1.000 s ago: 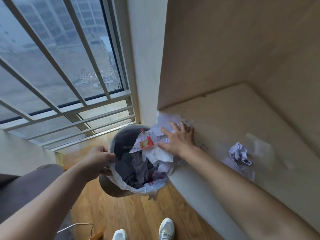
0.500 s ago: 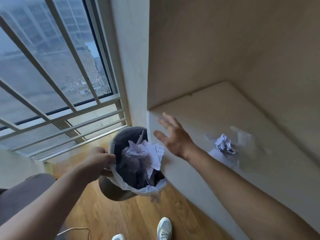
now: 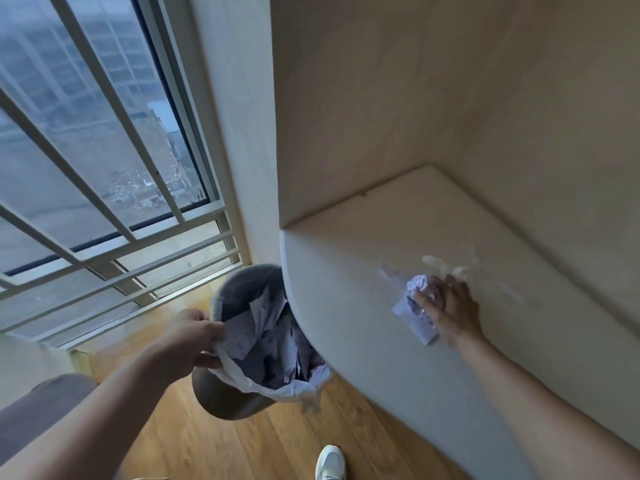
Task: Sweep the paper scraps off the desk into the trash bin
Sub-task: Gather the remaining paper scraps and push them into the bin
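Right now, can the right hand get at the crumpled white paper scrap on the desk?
Probably yes. The right hand is already on the crumpled white paper scrap on the pale desk top, and nothing lies between them. The left hand holds the rim of the grey trash bin.

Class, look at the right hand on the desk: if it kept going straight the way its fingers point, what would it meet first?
The right hand already lies on the crumpled paper; straight on, toward the desk's far left, it would first push that paper. Beyond it the desk looks bare up to the wall, though depth is unclear.
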### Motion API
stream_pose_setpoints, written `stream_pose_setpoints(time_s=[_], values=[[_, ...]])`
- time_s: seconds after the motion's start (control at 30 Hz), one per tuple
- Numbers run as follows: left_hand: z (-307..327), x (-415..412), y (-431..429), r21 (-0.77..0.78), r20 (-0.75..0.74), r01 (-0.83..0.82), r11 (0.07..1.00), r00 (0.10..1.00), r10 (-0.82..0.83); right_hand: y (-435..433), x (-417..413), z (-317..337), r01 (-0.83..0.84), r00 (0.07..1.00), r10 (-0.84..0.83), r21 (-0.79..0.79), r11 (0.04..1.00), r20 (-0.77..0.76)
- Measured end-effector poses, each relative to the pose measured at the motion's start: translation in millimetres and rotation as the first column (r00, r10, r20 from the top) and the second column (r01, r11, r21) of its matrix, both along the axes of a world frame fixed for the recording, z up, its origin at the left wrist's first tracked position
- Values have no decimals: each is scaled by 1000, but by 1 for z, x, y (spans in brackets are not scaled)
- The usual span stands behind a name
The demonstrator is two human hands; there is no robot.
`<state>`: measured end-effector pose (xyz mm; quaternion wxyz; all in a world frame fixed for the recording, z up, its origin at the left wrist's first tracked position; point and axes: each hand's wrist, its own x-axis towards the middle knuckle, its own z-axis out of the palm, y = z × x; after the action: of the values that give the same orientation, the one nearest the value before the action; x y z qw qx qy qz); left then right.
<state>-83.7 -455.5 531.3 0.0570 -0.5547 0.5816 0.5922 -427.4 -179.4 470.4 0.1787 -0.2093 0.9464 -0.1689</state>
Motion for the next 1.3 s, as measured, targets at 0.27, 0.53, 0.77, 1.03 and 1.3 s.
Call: stream_pose_setpoints(time_s=[0.27, 0.53, 0.77, 1.03, 1.3], values=[[-6, 4, -5, 20, -19, -10, 1000, 1000, 10, -81, 100, -15, -250, 967, 228, -274, 929, -112], [-8, 7, -7, 14, -28, -14, 1000, 999, 15, -143, 196, -22, -594, 804, 581, -139, 792, -125], [-8, 6, -13, 10, -15, -14, 1000, 1000, 15, -142, 209, 18, -611, 653, 730, -430, 665, 201], [-12, 3, -21, -1, -5, -8, 1000, 1000, 8, -83, 75, 28, -77, 997, 67, -278, 957, -46], [-20, -10, -24, -16, 7, 14, 1000, 1000, -14, 10, -61, 7, 376, 917, -394, 185, 908, 70]])
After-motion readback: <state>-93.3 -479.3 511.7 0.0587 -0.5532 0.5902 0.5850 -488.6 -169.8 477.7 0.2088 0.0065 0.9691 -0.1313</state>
